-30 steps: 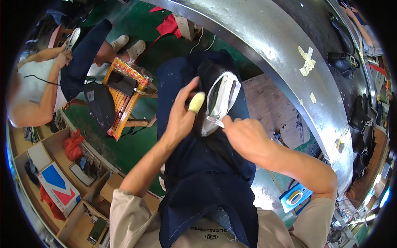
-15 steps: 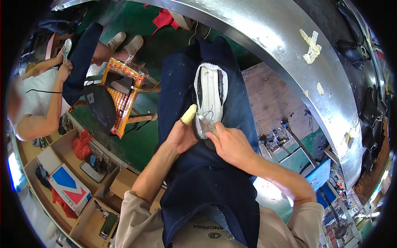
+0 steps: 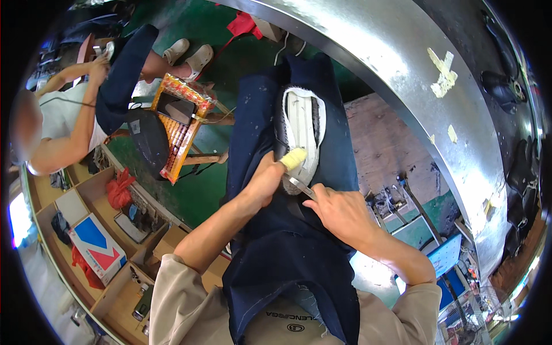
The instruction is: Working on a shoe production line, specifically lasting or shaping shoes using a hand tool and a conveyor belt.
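A dark shoe on its last lies sole up across my lap, its pale insole point(image 3: 302, 122) framed by a fuzzy white rim. My left hand point(image 3: 269, 179) grips the shoe's near left side. Its thumb, in a yellow cover point(image 3: 294, 158), lies across the insole. The fingers under the shoe's edge are partly hidden. In my right hand point(image 3: 339, 210) is a slim silver metal tool point(image 3: 301, 187), its tip at the shoe's near end; the exact kind of tool is not clear. A dark blue apron point(image 3: 287, 259) covers my lap beneath the shoe.
A shiny metal bench edge point(image 3: 368, 43) curves from the top round the right side. At left, a person point(image 3: 69, 115) sits working beside a beaded stool point(image 3: 175, 135) with a phone on it. Wooden compartments point(image 3: 95, 195) hold boxes and a red bag. Black shoes point(image 3: 503, 92) stand far right.
My left hand has moved right and its covered thumb has come down onto the insole. The tool has shifted down toward the shoe's near end. The whole view has swung slightly.
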### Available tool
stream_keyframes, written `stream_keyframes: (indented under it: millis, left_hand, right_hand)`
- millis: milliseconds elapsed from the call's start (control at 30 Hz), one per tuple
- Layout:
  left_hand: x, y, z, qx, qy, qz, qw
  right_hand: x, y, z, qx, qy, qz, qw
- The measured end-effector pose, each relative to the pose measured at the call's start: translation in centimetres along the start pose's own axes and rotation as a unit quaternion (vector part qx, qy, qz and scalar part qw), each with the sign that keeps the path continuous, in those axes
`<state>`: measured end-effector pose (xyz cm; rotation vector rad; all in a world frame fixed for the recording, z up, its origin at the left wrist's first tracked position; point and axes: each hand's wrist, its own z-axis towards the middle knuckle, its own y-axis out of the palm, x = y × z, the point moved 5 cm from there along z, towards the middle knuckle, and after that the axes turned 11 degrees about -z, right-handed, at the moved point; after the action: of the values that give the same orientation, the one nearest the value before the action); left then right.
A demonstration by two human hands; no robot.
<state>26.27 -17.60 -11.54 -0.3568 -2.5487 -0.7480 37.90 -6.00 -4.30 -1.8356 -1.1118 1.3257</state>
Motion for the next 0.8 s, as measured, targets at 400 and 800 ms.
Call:
stream_keyframes:
  millis: [400, 800]
  left_hand:
    - [-2.7, -0.7, -2.9, 0.046, 0.216, 0.140, 0.965]
    - [3.8, 1.3, -3.0, 0.058, 0.313, 0.327, 0.890]
  right_hand:
    - [3.2, -4.7, 0.4, -0.051, 0.027, 0.083, 0.995]
    - [1.6, -5.1, 3.7, 0.021, -0.009, -0.077, 0.997]
